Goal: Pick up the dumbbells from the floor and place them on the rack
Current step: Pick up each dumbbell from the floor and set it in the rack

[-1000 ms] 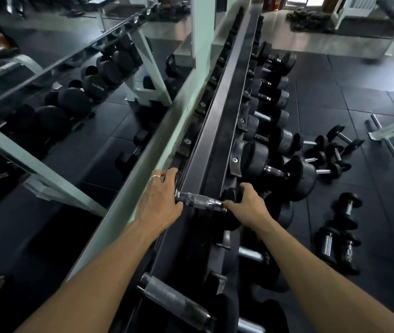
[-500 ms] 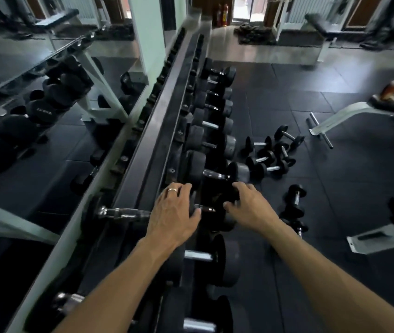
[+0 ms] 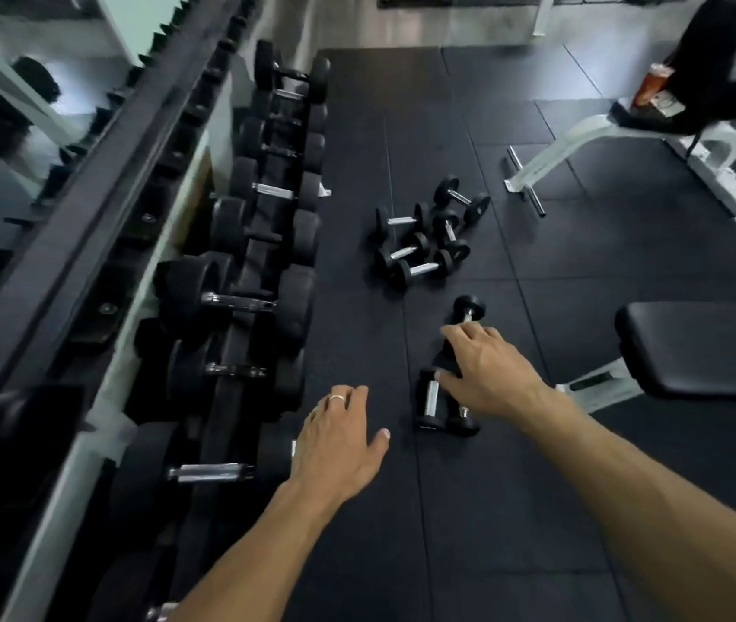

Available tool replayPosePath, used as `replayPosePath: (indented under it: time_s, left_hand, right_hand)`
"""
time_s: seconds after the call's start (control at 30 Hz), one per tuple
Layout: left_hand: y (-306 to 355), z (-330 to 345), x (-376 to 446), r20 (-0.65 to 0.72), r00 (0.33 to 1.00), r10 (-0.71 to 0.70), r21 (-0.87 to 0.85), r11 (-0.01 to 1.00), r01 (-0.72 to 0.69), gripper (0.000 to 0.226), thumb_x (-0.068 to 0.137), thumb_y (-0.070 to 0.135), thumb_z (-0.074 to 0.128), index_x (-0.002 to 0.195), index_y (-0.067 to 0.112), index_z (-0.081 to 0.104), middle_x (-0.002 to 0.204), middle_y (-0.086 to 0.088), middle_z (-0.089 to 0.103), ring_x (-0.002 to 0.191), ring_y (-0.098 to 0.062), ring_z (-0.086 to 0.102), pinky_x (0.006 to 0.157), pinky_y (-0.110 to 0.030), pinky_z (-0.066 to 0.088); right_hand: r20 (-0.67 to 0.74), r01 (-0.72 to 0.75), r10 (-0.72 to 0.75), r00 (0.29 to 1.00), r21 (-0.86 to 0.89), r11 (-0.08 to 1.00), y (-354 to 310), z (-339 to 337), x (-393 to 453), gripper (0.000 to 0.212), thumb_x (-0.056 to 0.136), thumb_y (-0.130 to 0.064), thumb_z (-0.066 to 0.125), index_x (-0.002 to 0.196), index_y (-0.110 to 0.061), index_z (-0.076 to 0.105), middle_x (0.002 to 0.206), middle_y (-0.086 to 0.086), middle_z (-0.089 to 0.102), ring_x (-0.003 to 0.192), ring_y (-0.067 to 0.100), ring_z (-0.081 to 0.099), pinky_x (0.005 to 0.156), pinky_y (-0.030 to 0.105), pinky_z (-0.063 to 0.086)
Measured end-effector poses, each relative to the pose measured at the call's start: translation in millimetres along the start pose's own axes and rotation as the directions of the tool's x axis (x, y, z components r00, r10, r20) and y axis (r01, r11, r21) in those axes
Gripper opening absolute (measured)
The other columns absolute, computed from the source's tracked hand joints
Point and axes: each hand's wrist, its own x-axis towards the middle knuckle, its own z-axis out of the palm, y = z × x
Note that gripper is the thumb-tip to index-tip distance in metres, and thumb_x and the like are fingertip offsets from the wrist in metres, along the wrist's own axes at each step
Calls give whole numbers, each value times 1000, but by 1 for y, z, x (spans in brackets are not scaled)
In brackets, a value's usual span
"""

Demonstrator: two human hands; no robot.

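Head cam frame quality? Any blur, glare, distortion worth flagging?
Head view: motion blur smears the rack and mirror on the left edge; the floor dumbbells and both hands, left hand and right hand, are fairly sharp. Wide-angle lens bends the mat seams. Dim overall, black weights lose detail; brighter patch on the far floor, chrome handles glint.

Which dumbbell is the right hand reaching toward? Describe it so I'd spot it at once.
Start at the long rack on the left, then cross the black floor mat toward the padded bench. Under the right hand lie small dumbbells; the one by its thumb shows a bright chrome handle, apart from the farther pile.
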Motion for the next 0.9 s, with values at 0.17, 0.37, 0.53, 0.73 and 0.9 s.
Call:
replayPosePath:
  time_s: [0.17, 0.37, 0.53, 0.73, 0.9]
  left_hand:
    - [37, 49, 46, 100, 995, 13, 12, 1000, -14, 57, 93, 47, 46, 140, 17, 32, 134, -3, 42, 122, -22, 45, 98, -33, 38]
    - [51, 121, 122, 240, 970, -30, -23, 999, 37, 48, 92, 47, 47, 129, 18, 40, 124, -5, 48, 114, -25, 50, 91, -36, 42]
    - [47, 199, 192, 312, 947, -79, -51, 994, 100, 47, 92, 48, 48, 128, 19, 41, 121, -4, 49, 112, -24, 52, 87, -36, 46]
    - [32, 316, 252, 406, 891, -202, -73, 965, 252, 48, 92, 48, 48, 129, 19, 41, 123, -3, 48, 114, -21, 51, 91, -36, 47]
    - [13, 432, 308, 438, 836, -330, -97, 907, 409, 55, 93, 50, 46, 137, 17, 37, 132, -6, 45, 119, -22, 49, 92, -36, 48]
  right_hand:
    - [39, -21, 22, 999, -40, 999, 63, 7, 36, 56, 90, -36, 54, 140, -15, 38, 139, 9, 45, 127, 33, 42, 98, 43, 43]
    - [140, 12, 6, 990, -124, 992, 126, 40, 118, 48, 91, -39, 54, 130, -14, 44, 129, 10, 50, 120, 33, 46, 95, 45, 46]
    - [230, 38, -10, 973, -116, 992, 172, 103, 199, 50, 92, -35, 51, 136, -12, 41, 132, 11, 48, 123, 34, 45, 96, 46, 45]
    - [306, 89, -59, 950, -83, 993, 225, 198, 295, 53, 93, -35, 51, 140, -14, 38, 132, 10, 48, 122, 33, 45, 97, 45, 45]
    - [366, 177, -137, 921, -78, 981, 268, 299, 368, 53, 92, -37, 54, 137, -12, 41, 128, 11, 49, 120, 33, 48, 94, 46, 47]
